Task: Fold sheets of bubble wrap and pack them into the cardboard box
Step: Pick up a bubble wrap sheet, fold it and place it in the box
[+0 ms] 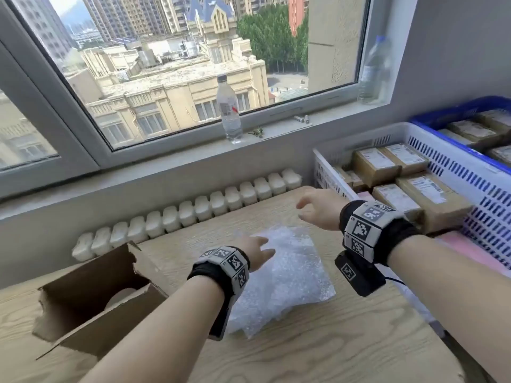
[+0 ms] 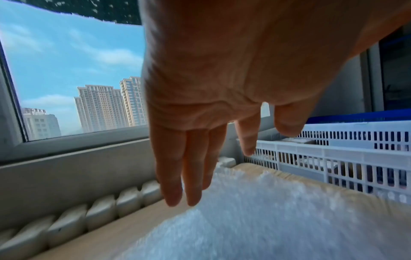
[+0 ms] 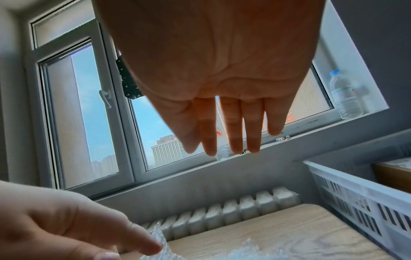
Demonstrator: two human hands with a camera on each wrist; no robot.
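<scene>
A folded sheet of clear bubble wrap lies flat on the wooden table, in the middle. My left hand is over its near-left corner with fingers straight; in the right wrist view a fingertip touches the bubble wrap. My right hand hovers above the table beyond the sheet, fingers relaxed and holding nothing. An open brown cardboard box lies on its side at the left of the table. In the left wrist view the left hand stretches over the blurred bubble wrap.
A white slotted crate full of taped parcels stands at the right, with a blue crate behind it. A white radiator runs along the table's far edge. Water bottles stand on the windowsill.
</scene>
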